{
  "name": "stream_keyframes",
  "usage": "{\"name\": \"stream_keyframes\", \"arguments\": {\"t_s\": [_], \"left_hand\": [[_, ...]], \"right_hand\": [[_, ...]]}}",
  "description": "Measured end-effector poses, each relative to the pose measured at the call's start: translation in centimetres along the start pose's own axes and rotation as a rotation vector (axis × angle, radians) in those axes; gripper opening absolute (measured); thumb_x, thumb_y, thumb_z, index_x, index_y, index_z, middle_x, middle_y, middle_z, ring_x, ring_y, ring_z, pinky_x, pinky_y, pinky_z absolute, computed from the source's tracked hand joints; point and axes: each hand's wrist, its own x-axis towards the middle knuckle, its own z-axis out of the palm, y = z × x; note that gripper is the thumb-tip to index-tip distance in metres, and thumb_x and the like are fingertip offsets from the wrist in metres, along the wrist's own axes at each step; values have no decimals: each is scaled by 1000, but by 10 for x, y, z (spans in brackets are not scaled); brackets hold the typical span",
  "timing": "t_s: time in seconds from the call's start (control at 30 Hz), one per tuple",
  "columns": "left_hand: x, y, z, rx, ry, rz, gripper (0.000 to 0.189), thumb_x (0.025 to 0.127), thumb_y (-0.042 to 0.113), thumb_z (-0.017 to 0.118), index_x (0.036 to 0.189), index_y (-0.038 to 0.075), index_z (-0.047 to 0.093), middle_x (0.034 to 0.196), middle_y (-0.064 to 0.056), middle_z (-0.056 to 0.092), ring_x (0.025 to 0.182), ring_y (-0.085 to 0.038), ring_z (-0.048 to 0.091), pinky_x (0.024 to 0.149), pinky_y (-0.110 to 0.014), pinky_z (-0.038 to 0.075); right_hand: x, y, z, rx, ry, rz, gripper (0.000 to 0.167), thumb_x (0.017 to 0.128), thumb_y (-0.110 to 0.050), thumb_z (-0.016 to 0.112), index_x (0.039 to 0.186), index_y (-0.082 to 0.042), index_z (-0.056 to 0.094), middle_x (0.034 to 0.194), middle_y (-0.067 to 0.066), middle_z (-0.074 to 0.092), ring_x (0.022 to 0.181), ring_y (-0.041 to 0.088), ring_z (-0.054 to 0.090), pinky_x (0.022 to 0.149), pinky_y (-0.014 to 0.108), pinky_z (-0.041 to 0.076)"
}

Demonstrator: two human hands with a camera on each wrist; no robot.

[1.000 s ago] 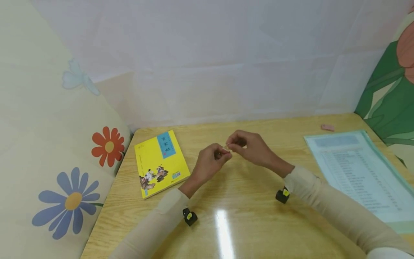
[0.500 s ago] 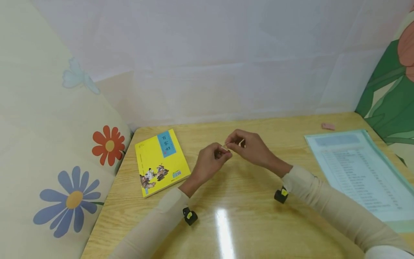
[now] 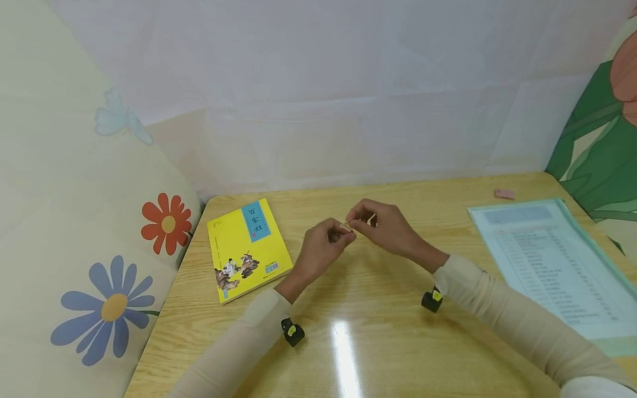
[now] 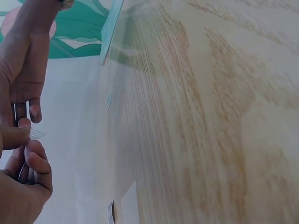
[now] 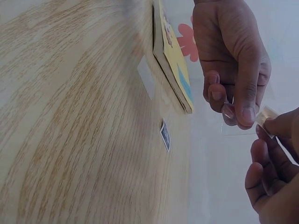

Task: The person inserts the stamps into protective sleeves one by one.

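My left hand and right hand meet fingertip to fingertip above the middle of the wooden table. A thin clear plastic piece is pinched between the left thumb and finger; its transparent edge juts past the fingertips in the right wrist view. The right thumb and forefinger pinch a small cream-coloured piece with a folded look, right beside the plastic. What exactly it is stays too small to tell. On the table below, the right wrist view shows a small photo and a white card.
A yellow book lies at the left of the table. To the right is a printed sheet in a pale green folder, with a small pink eraser-like block behind it. Floral-printed cloth walls surround the table.
The right hand has shifted very slightly left, and a bit of the cream piece now shows behind its fingers. The left hand stays almost still; nothing is let go.
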Motion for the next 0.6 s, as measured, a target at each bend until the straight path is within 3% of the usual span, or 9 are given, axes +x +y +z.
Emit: {"name": "stream_keyframes", "arguments": {"t_s": [0.27, 0.6], "left_hand": [[0, -1, -2, -8, 17, 21, 13, 97, 24, 71, 100, 12, 68, 90, 2, 69, 75, -15, 63, 60, -28, 52], [1, 0, 0, 17, 8, 42, 14, 97, 22, 71, 100, 9, 67, 90, 2, 70, 73, -14, 62, 59, -27, 51]], "right_hand": [[0, -1, -4, -56, -4, 4, 4, 100, -24, 66, 103, -21, 68, 91, -10, 65, 80, 9, 60, 65, 32, 51], [2, 0, -11, -141, -69, -60, 3, 100, -18, 66, 101, -21, 68, 91, -12, 64, 75, 8, 58, 61, 30, 51]]}}
